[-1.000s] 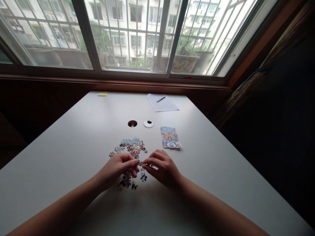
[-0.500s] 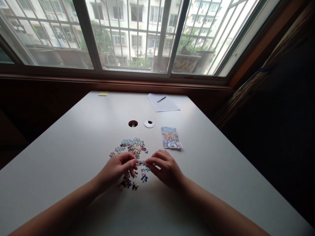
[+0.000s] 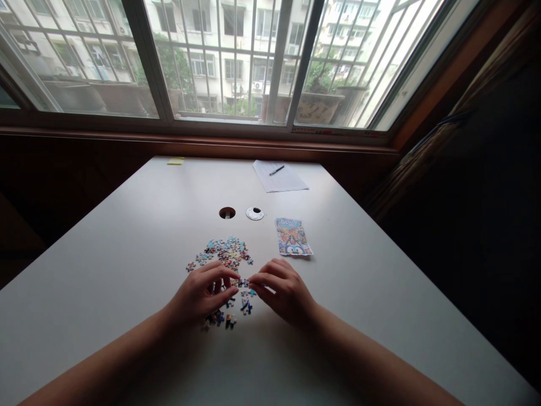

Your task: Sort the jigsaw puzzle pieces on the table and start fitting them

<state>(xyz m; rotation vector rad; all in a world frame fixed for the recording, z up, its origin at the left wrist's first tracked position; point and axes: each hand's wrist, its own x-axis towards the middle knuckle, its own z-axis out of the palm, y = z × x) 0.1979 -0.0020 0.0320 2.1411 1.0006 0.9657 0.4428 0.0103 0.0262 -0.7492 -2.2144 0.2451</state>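
A small run of joined jigsaw puzzle pieces [image 3: 243,283] is between my hands, its right end pinched in the fingertips of my right hand [image 3: 284,289]. My left hand [image 3: 206,290] is just left of these pieces, thumb and forefinger apart with a gap between them. Behind my left hand lies a heap of loose puzzle pieces [image 3: 228,246], mostly light blue and mixed colours. Darker puzzle pieces [image 3: 247,304] lie nearer me, below the gap between my hands. Part of the pile is hidden under my left hand.
Right of the heap lies a colourful picture sheet [image 3: 293,237]. Farther back on the white table [image 3: 127,237] are a round cable hole [image 3: 227,213], its loose cover [image 3: 255,213], papers [image 3: 281,179] with a pen [image 3: 276,170], and a yellow sticky note [image 3: 176,161].
My left thumb and forefinger have spread apart, and the left fingers have opened out beside the joined pieces. My right hand keeps its pinch in nearly the same spot.
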